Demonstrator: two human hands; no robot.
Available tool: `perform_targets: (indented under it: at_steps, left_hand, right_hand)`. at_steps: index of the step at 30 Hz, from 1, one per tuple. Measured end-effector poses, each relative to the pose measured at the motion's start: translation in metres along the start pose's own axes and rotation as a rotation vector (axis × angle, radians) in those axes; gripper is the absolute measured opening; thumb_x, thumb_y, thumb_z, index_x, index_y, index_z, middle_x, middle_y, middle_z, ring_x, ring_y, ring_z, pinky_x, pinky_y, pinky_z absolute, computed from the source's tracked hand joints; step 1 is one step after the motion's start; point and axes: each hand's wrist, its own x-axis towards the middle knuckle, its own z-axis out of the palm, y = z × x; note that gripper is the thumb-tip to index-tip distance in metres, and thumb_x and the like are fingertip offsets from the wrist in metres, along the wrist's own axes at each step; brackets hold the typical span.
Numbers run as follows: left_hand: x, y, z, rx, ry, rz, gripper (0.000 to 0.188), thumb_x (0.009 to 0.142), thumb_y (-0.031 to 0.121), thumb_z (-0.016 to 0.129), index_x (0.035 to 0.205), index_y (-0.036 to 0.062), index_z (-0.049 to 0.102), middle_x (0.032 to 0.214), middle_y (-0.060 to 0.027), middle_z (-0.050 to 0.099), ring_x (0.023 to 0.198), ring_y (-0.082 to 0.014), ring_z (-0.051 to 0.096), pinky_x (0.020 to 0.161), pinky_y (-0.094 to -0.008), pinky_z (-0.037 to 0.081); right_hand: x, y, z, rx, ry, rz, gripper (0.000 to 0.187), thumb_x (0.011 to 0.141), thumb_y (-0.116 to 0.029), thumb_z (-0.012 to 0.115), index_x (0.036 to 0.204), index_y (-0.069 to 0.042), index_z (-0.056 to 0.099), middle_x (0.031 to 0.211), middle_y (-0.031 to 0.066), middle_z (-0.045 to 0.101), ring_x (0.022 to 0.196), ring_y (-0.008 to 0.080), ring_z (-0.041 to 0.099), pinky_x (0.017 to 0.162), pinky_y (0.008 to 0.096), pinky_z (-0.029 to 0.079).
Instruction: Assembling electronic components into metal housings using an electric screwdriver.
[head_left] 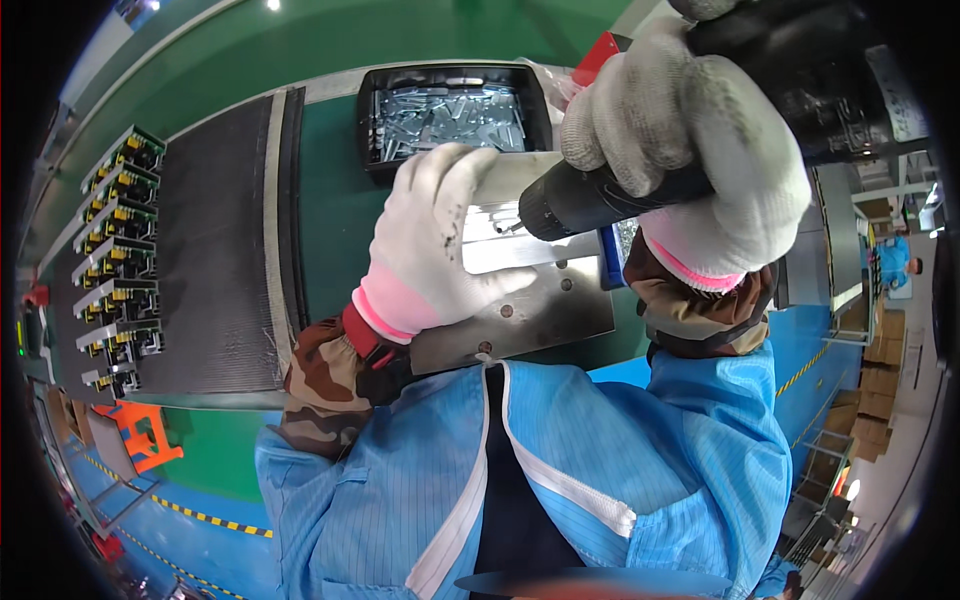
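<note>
My right hand [690,130], in a white knit glove with a pink cuff, is wrapped round a black cordless drill [590,200]. The drill's chuck points down and left, its tip at a shiny metal part [485,250]. In a matching glove, my left hand [430,235] grips this part from the left, thumb on the near side and fingers on the far side. Under it lies a flat steel plate [530,325] with several round holes. The screw or bit end at the tip is too small to make out.
Beyond my hands stands a black bin [365,125] of small metal pieces. To the left, a dark ribbed mat [215,250] lies beside a row of several metal assemblies [120,290]. A blue tray [612,255] sits right of the plate. An orange stool [145,435] stands on the floor.
</note>
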Motion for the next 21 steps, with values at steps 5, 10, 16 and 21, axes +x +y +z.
perform_targets:
  at_steps: [5, 10, 16, 21]
  left_hand:
    - [0.000, -0.001, -0.001, -0.049, -0.011, -0.045, 0.089, 0.046, 0.036, 0.083, 0.123, 0.0065, 0.048, 0.119, -0.0145, 0.047, 0.107, -0.0361, 0.046, 0.088, -0.0431, 0.044]
    - [-0.003, -0.003, 0.000, -0.078, 0.031, -0.049, 0.088, 0.047, 0.036, 0.082, 0.122, 0.0071, 0.049, 0.119, -0.0143, 0.047, 0.106, -0.0356, 0.047, 0.086, -0.0432, 0.044]
    - [-0.003, -0.004, 0.002, -0.086, 0.058, -0.033, 0.087, 0.048, 0.040, 0.081, 0.122, 0.0086, 0.048, 0.117, -0.0137, 0.047, 0.103, -0.0347, 0.048, 0.084, -0.0433, 0.045]
    - [-0.004, -0.007, 0.006, -0.052, 0.079, -0.026, 0.085, 0.049, 0.041, 0.079, 0.122, 0.0096, 0.047, 0.114, -0.0137, 0.047, 0.102, -0.0344, 0.048, 0.083, -0.0433, 0.045]
  right_hand:
    - [0.005, 0.020, 0.009, 0.014, 0.170, 0.013, 0.020, 0.091, -0.009, 0.039, 0.108, 0.000, 0.046, 0.064, 0.0029, 0.036, 0.052, 0.0142, 0.040, 0.057, 0.0332, 0.039]
    - [0.007, 0.029, 0.003, 0.030, 0.035, 0.019, 0.024, 0.090, -0.007, 0.046, 0.113, -0.002, 0.045, 0.066, 0.0040, 0.042, 0.052, 0.0138, 0.042, 0.057, 0.0331, 0.041]
    - [-0.003, 0.038, -0.001, -0.116, 0.027, -0.025, 0.023, 0.090, -0.008, 0.047, 0.113, -0.002, 0.045, 0.067, 0.0038, 0.042, 0.055, 0.0138, 0.043, 0.058, 0.0325, 0.041]
    - [0.002, 0.032, 0.018, 0.051, 0.156, 0.014, 0.021, 0.089, -0.008, 0.049, 0.109, 0.001, 0.048, 0.067, 0.0045, 0.041, 0.056, 0.0139, 0.042, 0.061, 0.0327, 0.042]
